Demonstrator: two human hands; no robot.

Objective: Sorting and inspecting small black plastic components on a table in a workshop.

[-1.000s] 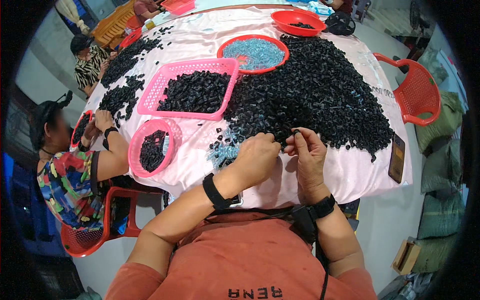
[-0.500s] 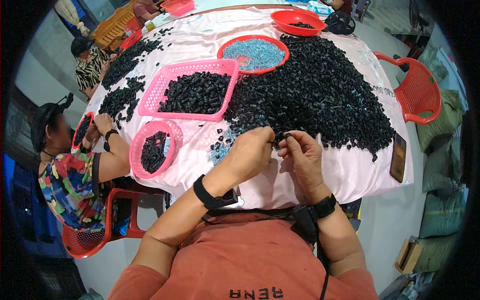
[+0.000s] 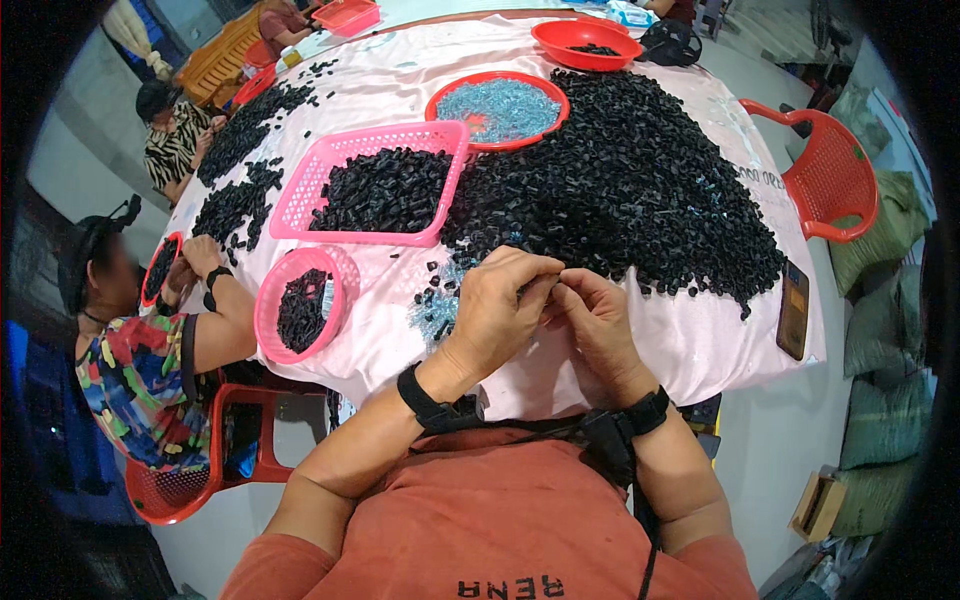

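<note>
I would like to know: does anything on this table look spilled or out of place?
Possibly: small clear-blue pieces lie loose on the pink tablecloth beside the left hand, mixed with some black pieces, while similar clear-blue ones sit in a red bowl.

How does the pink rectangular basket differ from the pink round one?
Shape: the rectangular basket has four sides; the round basket is circular.
Size: the rectangular basket looks clearly larger than the round basket.
Place: the round basket sits nearer the table's front edge; the rectangular basket is farther in.
Shared: both are pink and contain small black pieces.
</note>
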